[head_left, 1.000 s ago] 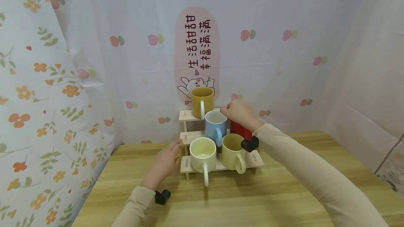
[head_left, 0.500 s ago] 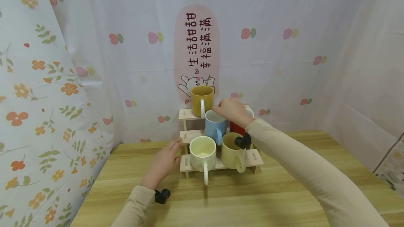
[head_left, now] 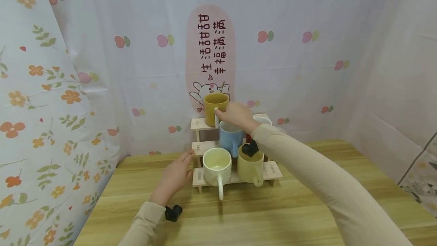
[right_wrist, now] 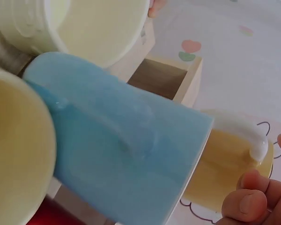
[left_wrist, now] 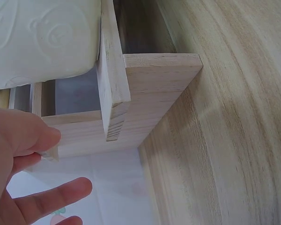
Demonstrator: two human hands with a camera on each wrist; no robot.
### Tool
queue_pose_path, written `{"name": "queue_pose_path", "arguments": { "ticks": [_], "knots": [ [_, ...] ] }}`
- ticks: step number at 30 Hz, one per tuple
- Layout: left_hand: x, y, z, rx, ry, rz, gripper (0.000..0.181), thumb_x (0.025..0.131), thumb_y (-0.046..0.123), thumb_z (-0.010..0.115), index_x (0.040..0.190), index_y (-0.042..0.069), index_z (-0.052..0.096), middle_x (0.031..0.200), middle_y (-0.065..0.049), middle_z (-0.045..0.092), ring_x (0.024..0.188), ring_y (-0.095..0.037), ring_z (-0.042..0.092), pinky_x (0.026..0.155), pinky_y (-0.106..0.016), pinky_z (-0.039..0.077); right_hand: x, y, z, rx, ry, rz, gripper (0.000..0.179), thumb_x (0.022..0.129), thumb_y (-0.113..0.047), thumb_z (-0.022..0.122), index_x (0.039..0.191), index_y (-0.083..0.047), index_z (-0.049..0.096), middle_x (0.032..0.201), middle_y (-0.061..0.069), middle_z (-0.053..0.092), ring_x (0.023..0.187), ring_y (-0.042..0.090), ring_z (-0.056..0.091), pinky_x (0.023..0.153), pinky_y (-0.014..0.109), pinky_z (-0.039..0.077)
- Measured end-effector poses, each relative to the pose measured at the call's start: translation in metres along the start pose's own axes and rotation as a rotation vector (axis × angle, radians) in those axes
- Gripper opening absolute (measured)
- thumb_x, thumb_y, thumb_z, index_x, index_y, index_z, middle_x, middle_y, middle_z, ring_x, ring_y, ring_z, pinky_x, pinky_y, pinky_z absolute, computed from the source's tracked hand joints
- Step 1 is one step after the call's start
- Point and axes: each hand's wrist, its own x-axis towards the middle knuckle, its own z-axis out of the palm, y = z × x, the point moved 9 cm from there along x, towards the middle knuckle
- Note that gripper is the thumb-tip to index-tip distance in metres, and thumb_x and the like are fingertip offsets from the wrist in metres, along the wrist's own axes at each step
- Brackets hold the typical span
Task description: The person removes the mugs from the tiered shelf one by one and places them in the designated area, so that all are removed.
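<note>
My left hand (head_left: 174, 175) reaches to the left end of a three-tier wooden mug stand (head_left: 269, 170). Its fairly straight fingertips touch the middle tier's end. My right hand (head_left: 237, 116) is at a mustard mug (head_left: 209, 112) standing on the top tier. In the right wrist view, the thumb and bent fingers lie on opposite sides of the mug's white handle (right_wrist: 258, 147), with a gap between them. Below my right hand stands a light blue mug (head_left: 228, 137) on the middle tier. A cream mug (head_left: 216, 177) and a pale yellow mug (head_left: 244, 170) fill the bottom tier.
A red mug (head_left: 248, 139) with a white inside stands right of the blue one, mostly behind my forearm. The stand rests on a wood-grain table (head_left: 259, 215). Patterned curtains (head_left: 150, 67) hang behind and to the left.
My right hand has moved left from above the red mug, over the blue mug, to the mustard mug's handle. The left hand keeps its place at the stand.
</note>
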Motion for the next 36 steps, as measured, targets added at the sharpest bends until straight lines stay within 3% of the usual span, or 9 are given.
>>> {"name": "queue_pose_path", "arguments": {
  "ticks": [4, 9, 15, 25, 36],
  "knots": [
    [0.0, 0.0, 0.0, 0.006, -0.007, 0.002, 0.055, 0.084, 0.007, 0.067, 0.136, 0.004, 0.051, 0.142, -0.007, 0.048, 0.088, -0.029, 0.063, 0.055, -0.028, 0.042, 0.004, -0.006, 0.004, -0.022, -0.022, 0.015, 0.051, 0.094, -0.052, 0.043, 0.058, -0.016, 0.044, 0.057, -0.002, 0.041, 0.057, 0.015, 0.045, 0.047, 0.026, 0.031],
    [-0.002, -0.001, 0.002, 0.009, -0.012, -0.004, 0.055, 0.084, 0.008, 0.067, 0.136, 0.003, 0.05, 0.143, -0.008, 0.047, 0.099, -0.03, 0.063, 0.058, -0.03, 0.046, 0.01, -0.01, 0.01, -0.073, -0.022, 0.028, 0.048, 0.092, -0.051, 0.048, 0.059, -0.017, 0.048, 0.06, -0.001, 0.045, 0.062, 0.016, 0.049, 0.05, 0.026, 0.036],
    [-0.004, -0.002, 0.002, 0.012, 0.016, 0.004, 0.053, 0.084, 0.008, 0.067, 0.135, 0.005, 0.052, 0.142, -0.006, 0.048, 0.096, -0.03, 0.064, 0.056, -0.029, 0.045, 0.019, -0.012, 0.015, -0.104, -0.015, 0.028, 0.046, 0.092, -0.047, 0.05, 0.058, -0.017, 0.049, 0.062, -0.001, 0.049, 0.065, 0.017, 0.051, 0.051, 0.027, 0.037],
    [-0.004, -0.002, -0.002, 0.006, 0.046, 0.018, 0.052, 0.083, 0.007, 0.069, 0.132, 0.005, 0.053, 0.139, -0.006, 0.05, 0.092, -0.03, 0.064, 0.055, -0.031, 0.045, 0.02, -0.011, 0.023, 0.012, 0.003, 0.083, 0.038, 0.088, -0.037, 0.052, 0.056, -0.016, 0.048, 0.063, -0.001, 0.049, 0.066, 0.018, 0.051, 0.054, 0.029, 0.038],
    [-0.005, -0.003, 0.0, 0.013, 0.05, 0.011, 0.051, 0.083, 0.008, 0.068, 0.132, 0.008, 0.054, 0.14, -0.003, 0.05, 0.069, -0.019, 0.057, 0.048, -0.022, 0.036, 0.018, -0.008, 0.027, 0.071, 0.044, 0.104, 0.043, 0.092, -0.036, 0.046, 0.055, -0.015, 0.05, 0.055, -0.001, 0.048, 0.055, 0.017, 0.049, 0.046, 0.027, 0.033]
  ]
}}
